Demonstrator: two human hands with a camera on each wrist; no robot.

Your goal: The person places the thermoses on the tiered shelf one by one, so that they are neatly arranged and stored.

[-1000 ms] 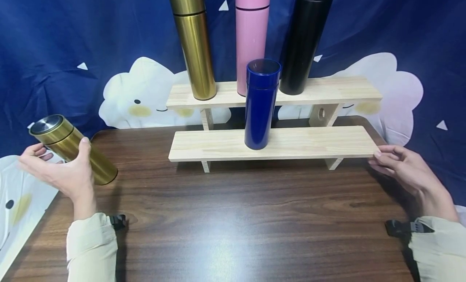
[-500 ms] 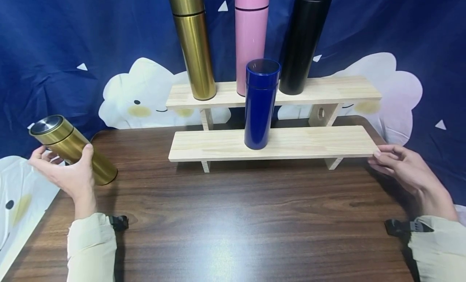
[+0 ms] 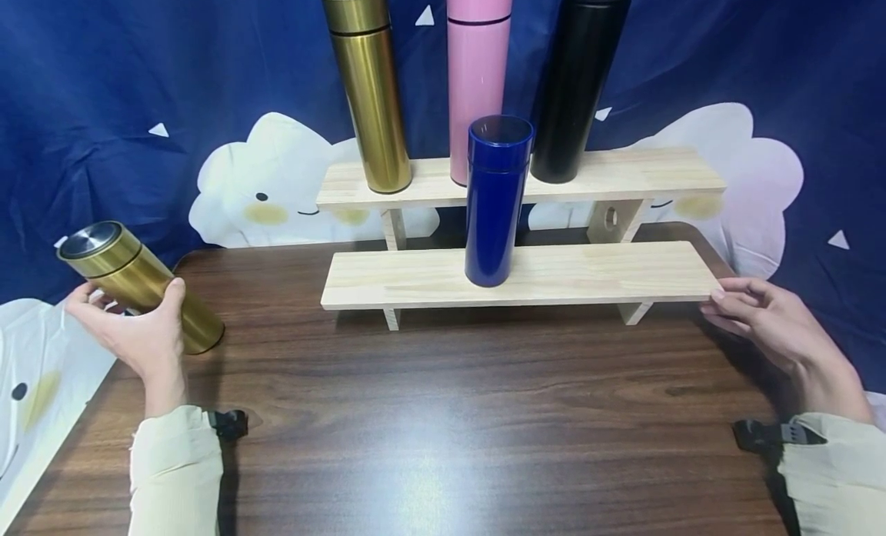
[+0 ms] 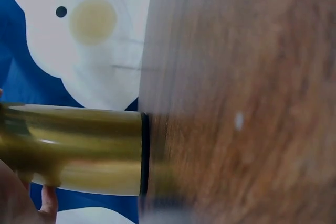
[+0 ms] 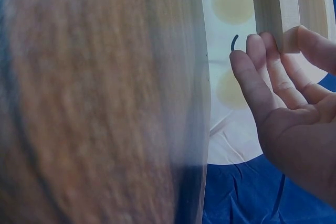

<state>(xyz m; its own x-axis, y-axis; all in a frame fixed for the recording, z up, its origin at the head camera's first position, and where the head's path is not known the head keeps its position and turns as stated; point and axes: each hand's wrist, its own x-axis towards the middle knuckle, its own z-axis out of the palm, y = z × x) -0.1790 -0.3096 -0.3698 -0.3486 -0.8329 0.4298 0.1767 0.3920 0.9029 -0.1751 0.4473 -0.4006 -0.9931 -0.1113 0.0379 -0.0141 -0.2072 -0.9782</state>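
A gold thermos bottle (image 3: pixel 148 286) with a silver-topped lid stands on the table at the far left. My left hand (image 3: pixel 141 336) is around its near side, thumb on one side and fingers on the other. The left wrist view shows the lower body of that gold bottle (image 4: pixel 89 150), its dark base ring flat on the table. My right hand (image 3: pixel 782 321) pinches the right end of the lower board of a two-tier wooden rack (image 3: pixel 609 271). In the right wrist view, my right hand (image 5: pixel 299 108) has its thumb against one face of the board's end (image 5: pixel 289 14) and fingers at the other.
A blue bottle (image 3: pixel 494 205) without a lid stands mid-lower board. On the upper board stand another gold bottle (image 3: pixel 370 105), a pink bottle (image 3: pixel 477 82) and a black bottle (image 3: pixel 581 90). Behind hangs a dark blue curtain (image 3: pixel 228 51) with cloud prints. The brown table (image 3: pixel 443 413) spreads in front.
My left hand has moved slightly right and closed in on the gold bottle, which stays in place. The right hand has kept its hold on the rack.
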